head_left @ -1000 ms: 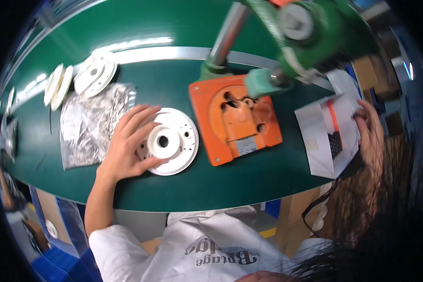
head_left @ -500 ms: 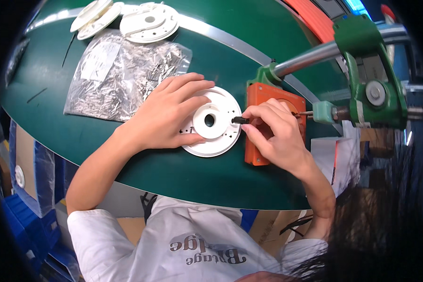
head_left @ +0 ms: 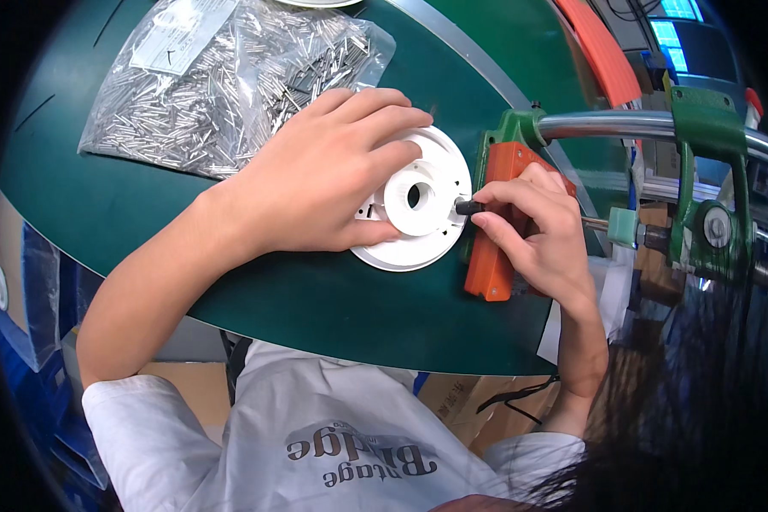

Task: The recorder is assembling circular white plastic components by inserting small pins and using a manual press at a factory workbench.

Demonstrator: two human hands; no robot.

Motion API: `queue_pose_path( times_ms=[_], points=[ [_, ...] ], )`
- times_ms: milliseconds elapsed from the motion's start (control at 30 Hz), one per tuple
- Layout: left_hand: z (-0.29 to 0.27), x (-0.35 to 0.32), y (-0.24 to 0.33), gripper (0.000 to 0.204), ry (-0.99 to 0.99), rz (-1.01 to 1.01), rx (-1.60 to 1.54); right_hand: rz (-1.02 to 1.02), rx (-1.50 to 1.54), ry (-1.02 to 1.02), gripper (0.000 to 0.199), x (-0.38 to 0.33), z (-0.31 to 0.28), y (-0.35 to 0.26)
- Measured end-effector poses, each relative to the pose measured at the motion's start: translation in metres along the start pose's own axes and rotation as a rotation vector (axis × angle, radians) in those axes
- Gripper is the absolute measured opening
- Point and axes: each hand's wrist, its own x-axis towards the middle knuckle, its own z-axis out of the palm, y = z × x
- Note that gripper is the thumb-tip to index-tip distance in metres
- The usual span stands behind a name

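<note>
My left hand (head_left: 337,175) grips a round white plastic disc (head_left: 405,258) from its left side, fingers over the far part and thumb along the near part. The disc has a raised ring hub with a central hole and several small holes. My right hand (head_left: 542,222) pinches a small black cylindrical piece (head_left: 467,207) between thumb and index finger. The piece lies against the disc's right edge, beside a small slot. Whether it is seated there cannot be made out. Behind my right hand stands an orange block (head_left: 488,275), partly hidden by the fingers.
A clear plastic bag (head_left: 188,111) full of small metal pins lies on the green table (head_left: 358,316) at far left. A green metal fixture (head_left: 700,188) with a steel bar stands at the right. At the top edge shows part of another white disc (head_left: 320,2).
The view has shifted and come closer, so most of the far white discs have left the picture. Both hands keep their grips on the disc and the black piece.
</note>
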Motion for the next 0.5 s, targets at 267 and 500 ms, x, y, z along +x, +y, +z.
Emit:
queue_pose_path(
  times_ms=[267, 500],
  points=[
    [0.002, -0.001, -0.001, 0.058, 0.002, -0.014, 0.006, -0.176, -0.202, -0.021, 0.020, 0.007, 0.001, -0.010],
    [0.001, -0.001, -0.002, 0.059, 0.001, -0.013, 0.024, -0.094, -0.202, 0.033, 0.020, 0.003, 0.004, -0.004]
  ],
)
